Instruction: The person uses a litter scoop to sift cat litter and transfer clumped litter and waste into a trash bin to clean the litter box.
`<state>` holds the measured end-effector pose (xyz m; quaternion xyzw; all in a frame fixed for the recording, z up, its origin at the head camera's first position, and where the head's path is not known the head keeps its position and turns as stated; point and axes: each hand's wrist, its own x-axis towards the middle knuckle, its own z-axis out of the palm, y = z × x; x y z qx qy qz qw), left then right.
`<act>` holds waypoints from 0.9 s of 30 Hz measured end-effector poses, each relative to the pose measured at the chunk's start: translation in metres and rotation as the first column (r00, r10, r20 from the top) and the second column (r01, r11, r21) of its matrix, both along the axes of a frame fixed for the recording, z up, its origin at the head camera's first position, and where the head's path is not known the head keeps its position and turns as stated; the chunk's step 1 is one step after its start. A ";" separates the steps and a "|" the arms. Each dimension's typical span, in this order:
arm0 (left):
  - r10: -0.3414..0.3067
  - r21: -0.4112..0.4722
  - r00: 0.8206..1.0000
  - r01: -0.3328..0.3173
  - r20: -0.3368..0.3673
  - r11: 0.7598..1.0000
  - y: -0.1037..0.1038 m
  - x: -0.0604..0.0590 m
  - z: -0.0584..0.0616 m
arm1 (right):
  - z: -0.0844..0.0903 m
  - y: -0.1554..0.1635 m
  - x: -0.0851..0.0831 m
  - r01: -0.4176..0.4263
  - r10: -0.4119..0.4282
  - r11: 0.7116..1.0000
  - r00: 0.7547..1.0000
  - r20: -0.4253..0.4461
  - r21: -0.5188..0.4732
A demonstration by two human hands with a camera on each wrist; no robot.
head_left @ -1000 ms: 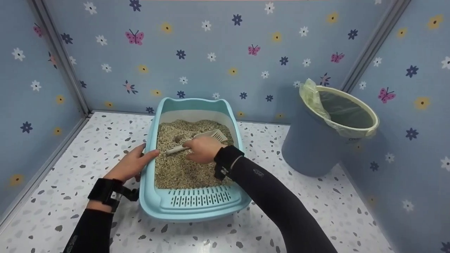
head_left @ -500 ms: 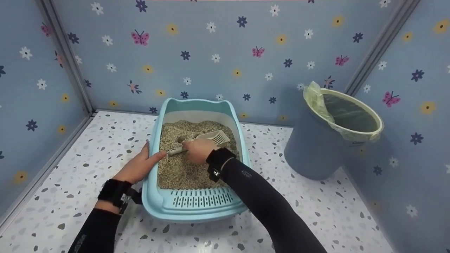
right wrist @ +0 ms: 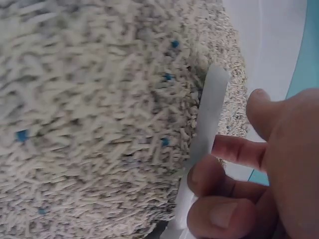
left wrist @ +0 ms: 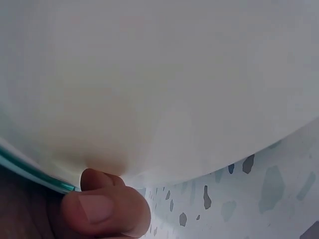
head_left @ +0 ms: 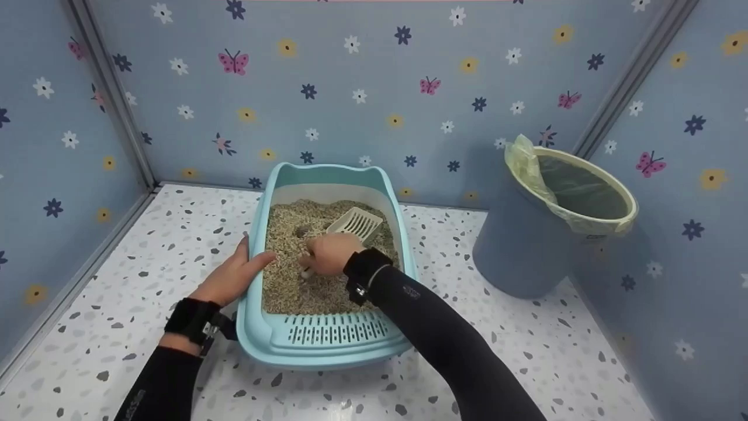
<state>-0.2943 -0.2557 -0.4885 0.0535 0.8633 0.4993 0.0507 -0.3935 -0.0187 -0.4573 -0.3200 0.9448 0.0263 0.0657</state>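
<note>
I see my right grip curled round the handle of the pale litter scoop, whose slotted blade is tilted up over the far end of the pellet litter inside the teal litter tray. My left grip clasps the tray's left rim, thumb over the edge and fingers curled down its outer wall. The tray sits on the speckled worktop, with a lined blue bin well apart to its right.
</note>
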 end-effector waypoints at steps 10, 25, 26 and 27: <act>-0.003 0.021 1.000 0.003 -0.001 1.000 -0.004 0.001 0.000 | -0.003 0.011 0.012 0.037 -0.036 0.999 0.995 -0.093 0.006; -0.020 0.012 1.000 0.020 0.015 1.000 -0.001 -0.001 0.001 | 0.032 0.046 0.007 0.288 -0.252 0.942 0.945 0.206 -0.170; -0.019 0.010 1.000 0.019 0.015 1.000 -0.001 -0.001 0.001 | 0.035 0.049 0.006 0.295 -0.253 0.937 0.942 0.221 -0.187; -0.018 0.009 1.000 0.018 0.016 1.000 -0.001 0.000 0.001 | 0.038 0.053 0.004 0.305 -0.256 0.931 0.938 0.235 -0.203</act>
